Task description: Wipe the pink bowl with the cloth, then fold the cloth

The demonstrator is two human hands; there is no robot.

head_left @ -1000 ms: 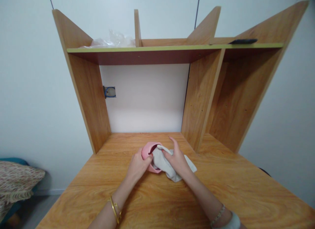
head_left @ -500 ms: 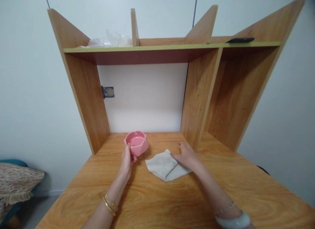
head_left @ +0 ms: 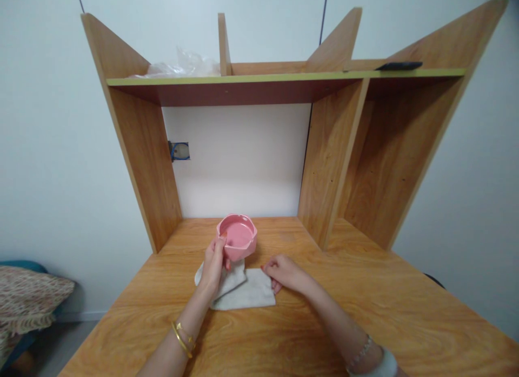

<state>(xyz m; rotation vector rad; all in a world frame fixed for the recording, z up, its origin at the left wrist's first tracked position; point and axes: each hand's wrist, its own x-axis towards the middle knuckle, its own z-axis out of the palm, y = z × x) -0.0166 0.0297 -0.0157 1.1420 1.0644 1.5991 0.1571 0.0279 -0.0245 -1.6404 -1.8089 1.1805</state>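
Observation:
My left hand (head_left: pixel 214 264) grips a small pink faceted bowl (head_left: pixel 237 236) by its near rim and holds it upright a little above the desk. Under and just behind that hand lies a grey cloth (head_left: pixel 243 288), spread flat on the wooden desk (head_left: pixel 284 333). My right hand (head_left: pixel 283 271) rests on the cloth's right edge with its fingers curled and pinching the fabric. A gold bangle is on my left wrist and a pale bangle on my right.
A wooden hutch stands at the back of the desk, with an upright divider (head_left: pixel 330 160) right of centre. Crumpled clear plastic (head_left: pixel 182 67) and a dark flat object (head_left: pixel 399 66) lie on the top shelf. A patterned cushion (head_left: pixel 24 298) sits at the far left.
The cloth came out of the bowl and my right hand dragged it left until it lay under the bowl. My left hand raised the bowl and moved it slightly right.

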